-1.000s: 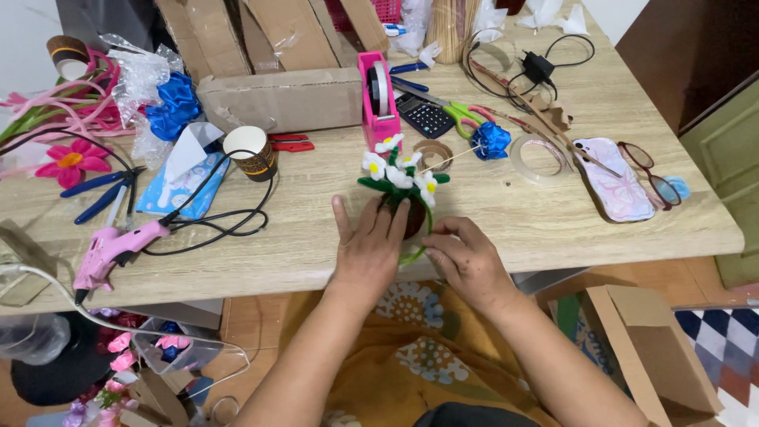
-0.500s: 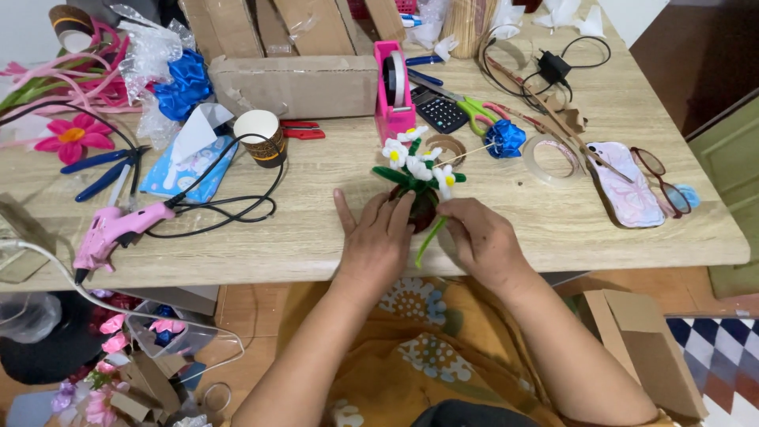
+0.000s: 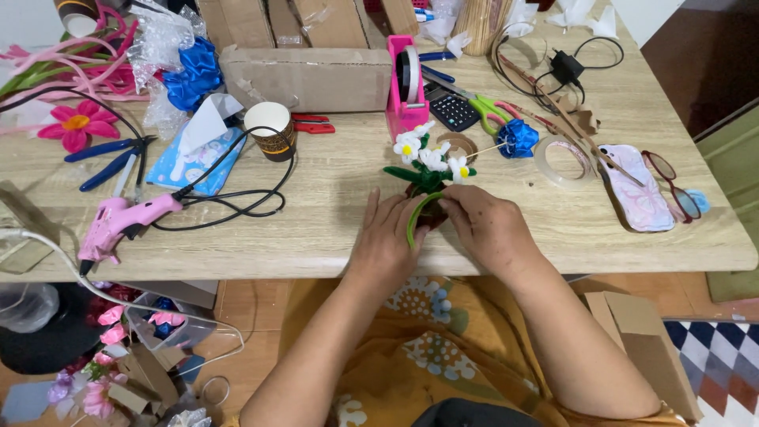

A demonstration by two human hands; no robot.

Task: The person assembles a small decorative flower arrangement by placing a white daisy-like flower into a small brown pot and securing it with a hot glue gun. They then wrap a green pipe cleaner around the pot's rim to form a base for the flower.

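Both hands closed around a small posy of white craft flowers with green leaves [image 3: 427,162], at centre of the pale wood-grain surface [image 3: 332,229].

Left hand [image 3: 389,237] and right hand [image 3: 482,225] pinching a curved green stem [image 3: 417,217]; best kept steady, close to the base. Pink glue gun [image 3: 118,220] at 9 o'clock, pink tape dispenser [image 3: 405,87] at 12, clear tape roll [image 3: 563,160] at 2; cardboard offcuts on the floor [image 3: 261,332].

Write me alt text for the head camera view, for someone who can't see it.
Two bare hands, left hand and right hand, hold a small craft bouquet of white flowers and bend a green stem at the near edge of a cluttered wooden table. A pink glue gun, paper cup and pink tape dispenser lie around.
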